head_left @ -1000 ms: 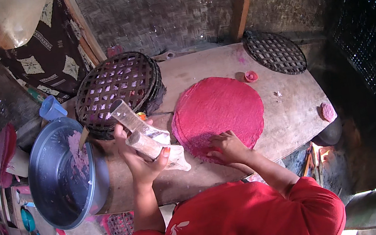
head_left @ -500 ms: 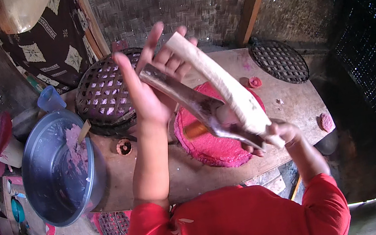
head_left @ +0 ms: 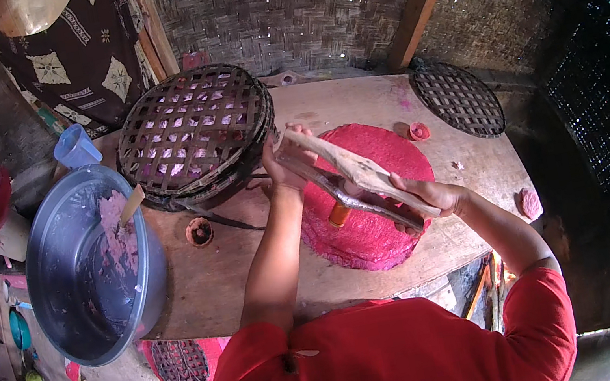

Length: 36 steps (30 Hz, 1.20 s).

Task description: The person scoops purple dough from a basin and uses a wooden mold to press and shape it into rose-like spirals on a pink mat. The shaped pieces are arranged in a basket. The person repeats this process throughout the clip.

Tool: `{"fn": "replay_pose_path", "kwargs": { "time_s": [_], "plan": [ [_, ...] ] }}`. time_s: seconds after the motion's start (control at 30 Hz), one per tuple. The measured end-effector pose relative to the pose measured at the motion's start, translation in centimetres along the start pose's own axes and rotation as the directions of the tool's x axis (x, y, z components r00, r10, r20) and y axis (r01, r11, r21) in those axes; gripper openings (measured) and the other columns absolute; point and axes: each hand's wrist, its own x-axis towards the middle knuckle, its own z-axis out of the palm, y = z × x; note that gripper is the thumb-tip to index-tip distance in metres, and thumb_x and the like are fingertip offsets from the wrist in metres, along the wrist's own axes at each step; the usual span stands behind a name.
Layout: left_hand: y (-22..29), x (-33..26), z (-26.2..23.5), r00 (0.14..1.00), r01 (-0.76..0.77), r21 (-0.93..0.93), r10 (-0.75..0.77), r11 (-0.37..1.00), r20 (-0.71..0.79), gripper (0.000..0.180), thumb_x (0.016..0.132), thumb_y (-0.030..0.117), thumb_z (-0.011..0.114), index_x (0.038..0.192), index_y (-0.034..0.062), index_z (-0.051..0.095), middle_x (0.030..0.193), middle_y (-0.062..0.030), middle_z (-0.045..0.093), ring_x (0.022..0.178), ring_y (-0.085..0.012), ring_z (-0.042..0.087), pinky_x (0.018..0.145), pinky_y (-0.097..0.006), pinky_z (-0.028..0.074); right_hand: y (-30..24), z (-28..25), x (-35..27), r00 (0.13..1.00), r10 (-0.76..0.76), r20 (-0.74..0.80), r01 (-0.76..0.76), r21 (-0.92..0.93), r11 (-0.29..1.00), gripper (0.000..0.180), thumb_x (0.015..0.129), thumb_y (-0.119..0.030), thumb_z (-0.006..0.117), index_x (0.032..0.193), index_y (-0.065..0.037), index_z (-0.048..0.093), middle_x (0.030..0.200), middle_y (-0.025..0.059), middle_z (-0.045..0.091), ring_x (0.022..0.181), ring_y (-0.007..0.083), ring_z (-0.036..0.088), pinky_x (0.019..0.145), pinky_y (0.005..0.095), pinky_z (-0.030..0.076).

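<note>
A two-armed wooden press [head_left: 361,169] slants across in front of me, one arm pale and the other dark. My left hand [head_left: 283,163] is closed round its far left end, some fingers hidden behind the wood. At the opposite end my right hand [head_left: 433,194] grips the pale arm, with fingertips showing beneath the dark one. An orange-brown cylinder [head_left: 338,215] sticks out below the dark arm; how it is joined cannot be made out. Under the press lies a round pink dough-like slab [head_left: 384,138] on the table.
A large blue-grey tub [head_left: 85,265] with pink paste and a wooden stick [head_left: 132,204] stands left. Behind it are a blue jug [head_left: 76,147] and stacked woven trays [head_left: 191,129]. Another woven tray [head_left: 458,98] sits at the table's [head_left: 254,270] far right; a pink lump [head_left: 529,203] lies near its edge.
My left hand was spread open beside the press and has closed round its left end. The press has dropped lower and its two arms' left ends are nearer each other.
</note>
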Motion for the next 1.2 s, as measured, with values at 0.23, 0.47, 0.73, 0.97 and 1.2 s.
{"fn": "replay_pose_path", "kwargs": {
  "time_s": [0.23, 0.47, 0.73, 0.97, 1.2],
  "plan": [
    [0.2, -0.6, -0.6, 0.989, -0.145, -0.078, 0.147, 0.986, 0.031, 0.037, 0.087, 0.037, 0.057, 0.108, 0.0073, 0.056, 0.1, -0.007, 0.06, 0.1, -0.0268, 0.057, 0.091, -0.043, 0.049, -1.9, 1.0, 0.4, 0.997, -0.048, 0.059, 0.057, -0.159, 0.986, 0.073, 0.097, -0.068, 0.026, 0.111, -0.004, 0.059, 0.081, 0.0072, 0.062, 0.065, 0.0147, 0.062, 0.055, 0.0293, 0.051],
    [0.7, 0.4, 3.6, 0.986, -0.135, -0.043, 0.139, 0.99, 0.09, 0.033, 0.089, 0.035, 0.054, 0.105, 0.0064, 0.056, 0.098, -0.0058, 0.059, 0.095, -0.0244, 0.056, 0.09, -0.04, 0.047, -3.5, 2.2, -1.8, 0.99, -0.069, -0.127, 0.032, -0.28, 0.96, 0.077, 0.095, -0.071, 0.026, 0.111, -0.004, 0.059, 0.073, 0.0055, 0.059, 0.061, 0.0128, 0.06, 0.054, 0.027, 0.049],
    [0.2, 0.4, 7.5, 0.986, -0.162, -0.013, 0.162, 0.987, -0.037, 0.042, 0.086, 0.044, 0.048, 0.1, 0.0055, 0.056, 0.091, -0.009, 0.059, 0.089, -0.0272, 0.056, 0.082, -0.04, 0.049, -4.5, 2.9, -2.7, 0.971, -0.07, -0.227, -0.033, -0.42, 0.907, 0.076, 0.095, -0.07, 0.027, 0.099, -0.003, 0.063, 0.065, 0.0044, 0.058, 0.05, 0.0138, 0.054, 0.045, 0.0296, 0.044],
    [-0.1, -1.0, 8.0, 0.991, -0.13, 0.013, 0.13, 0.991, -0.043, 0.038, 0.086, 0.042, 0.045, 0.097, 0.0073, 0.054, 0.088, -0.0079, 0.057, 0.089, -0.0265, 0.056, 0.081, -0.039, 0.048, -3.4, 3.5, -4.4, 0.975, -0.018, -0.22, -0.034, -0.232, 0.972, 0.073, 0.095, -0.068, 0.034, 0.084, -0.002, 0.065, 0.057, 0.0059, 0.057, 0.045, 0.0147, 0.054, 0.041, 0.0295, 0.043],
    [0.8, 1.2, 6.4, 0.989, -0.134, 0.025, 0.135, 0.991, -0.057, 0.032, 0.085, 0.039, 0.047, 0.097, 0.0101, 0.055, 0.085, -0.0038, 0.055, 0.085, -0.0226, 0.053, 0.081, -0.04, 0.046, -3.0, 3.3, -2.3, 0.953, -0.194, -0.234, 0.095, -0.377, 0.921, 0.069, 0.099, -0.063, 0.034, 0.081, -0.003, 0.062, 0.057, 0.0037, 0.054, 0.047, 0.0132, 0.052, 0.043, 0.0299, 0.039]
  ]
}}
